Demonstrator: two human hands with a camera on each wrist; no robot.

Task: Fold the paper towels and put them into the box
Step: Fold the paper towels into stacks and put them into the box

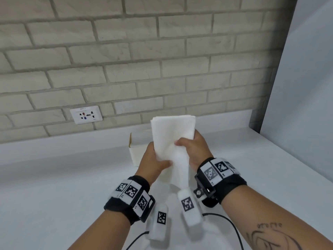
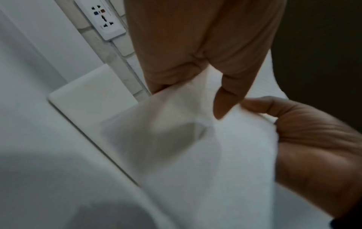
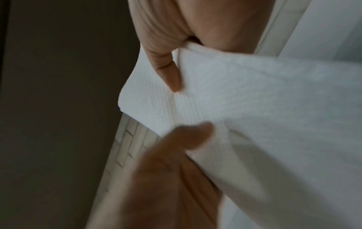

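Observation:
A folded white paper towel [image 1: 173, 130] stands upright in the air above the white counter, held between both hands. My left hand [image 1: 160, 159] grips its lower left edge, thumb on the front. My right hand [image 1: 187, 141] pinches its right side a little higher, thumb across the front. A small cream box [image 1: 137, 154] stands on the counter just behind the towel, mostly hidden by it and by my left hand. In the left wrist view my left hand [image 2: 192, 86] pinches the towel [image 2: 195, 155]. In the right wrist view my right hand [image 3: 188, 62] holds the towel [image 3: 254, 100].
A brick wall with a white socket plate [image 1: 86, 114] runs along the back of the counter [image 1: 54, 177]. A tall white panel [image 1: 306, 87] closes off the right side. Black cables [image 1: 230, 224] trail near the front edge under my wrists.

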